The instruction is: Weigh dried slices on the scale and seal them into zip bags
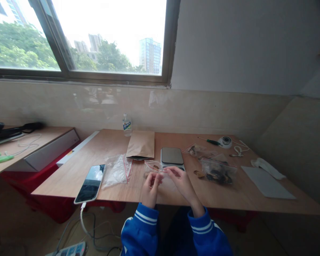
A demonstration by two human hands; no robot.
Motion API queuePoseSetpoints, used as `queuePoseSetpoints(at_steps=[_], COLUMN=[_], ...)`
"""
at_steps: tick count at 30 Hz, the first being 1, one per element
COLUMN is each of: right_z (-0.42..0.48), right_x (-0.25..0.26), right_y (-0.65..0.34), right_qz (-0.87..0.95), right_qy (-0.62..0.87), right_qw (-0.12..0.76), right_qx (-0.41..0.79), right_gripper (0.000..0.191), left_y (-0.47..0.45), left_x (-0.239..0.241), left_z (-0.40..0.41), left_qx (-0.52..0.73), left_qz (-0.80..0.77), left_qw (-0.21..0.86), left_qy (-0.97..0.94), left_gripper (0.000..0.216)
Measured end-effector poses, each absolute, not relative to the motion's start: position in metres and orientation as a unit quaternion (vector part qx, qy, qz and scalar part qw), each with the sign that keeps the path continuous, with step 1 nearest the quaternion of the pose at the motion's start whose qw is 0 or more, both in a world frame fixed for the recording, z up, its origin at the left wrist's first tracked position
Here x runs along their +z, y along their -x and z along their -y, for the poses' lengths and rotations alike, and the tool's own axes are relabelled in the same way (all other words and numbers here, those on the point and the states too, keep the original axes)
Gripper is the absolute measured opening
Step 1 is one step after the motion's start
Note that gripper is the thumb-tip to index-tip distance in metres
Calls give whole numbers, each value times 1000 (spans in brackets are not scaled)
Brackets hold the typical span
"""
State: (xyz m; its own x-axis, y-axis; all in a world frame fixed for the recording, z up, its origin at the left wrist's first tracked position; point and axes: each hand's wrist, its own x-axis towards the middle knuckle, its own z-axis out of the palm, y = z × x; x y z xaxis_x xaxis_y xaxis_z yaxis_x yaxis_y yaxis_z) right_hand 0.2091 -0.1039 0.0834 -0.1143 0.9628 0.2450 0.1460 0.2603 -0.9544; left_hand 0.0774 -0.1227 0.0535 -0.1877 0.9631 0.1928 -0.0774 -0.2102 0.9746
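Note:
My left hand [150, 186] and my right hand [181, 183] are together at the near edge of the wooden table [69, 174], both pinching a small clear zip bag [155, 167] with a red seal strip and a few brown bits inside. The fingers of both hands are closed on the bag's rim. Just behind the bag sits a small grey scale [172, 156]. Blue sleeves with white stripes cover my wrists.
A stack of empty zip bags [116, 170] and a phone [90, 183] on a white cable lie to the left. A brown paper envelope [141, 144] and a water bottle [127, 125] stand behind. Filled bags [218, 172] of dark pieces, a screwdriver [209, 141], a grey sheet [266, 183] lie right.

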Motion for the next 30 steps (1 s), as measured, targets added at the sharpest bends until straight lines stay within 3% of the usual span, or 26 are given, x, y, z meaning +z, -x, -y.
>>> queuePoseSetpoints(at_steps=[8,10,14,19,21,28,30], right_z=[116,121,132,136,133,122,122], right_x=[91,89,82,78,78,72,71], right_y=[-229,-230,-219,-221,-226,-222,-219], right_qz=[596,603,618,511,485,521,550], right_qy=[447,435,439,495,490,370,362], right_qw=[562,568,586,662,674,634,605], right_qx=[358,354,288,235,263,436,448], right_gripper=[30,27,23,29,31,45,38], left_y=[-50,-52,-72,-79,-72,-58,-56], left_x=[51,53,62,87,95,92,87], left_z=[116,116,130,146,145,139,139], left_qx=[660,651,603,633,628,664,678], left_qz=[-527,-508,-453,-516,-532,-556,-548], left_qw=[306,333,395,154,125,221,275], left_qy=[-440,-455,-525,-556,-554,-448,-405], left_gripper=[46,49,34,23,23,33,37])
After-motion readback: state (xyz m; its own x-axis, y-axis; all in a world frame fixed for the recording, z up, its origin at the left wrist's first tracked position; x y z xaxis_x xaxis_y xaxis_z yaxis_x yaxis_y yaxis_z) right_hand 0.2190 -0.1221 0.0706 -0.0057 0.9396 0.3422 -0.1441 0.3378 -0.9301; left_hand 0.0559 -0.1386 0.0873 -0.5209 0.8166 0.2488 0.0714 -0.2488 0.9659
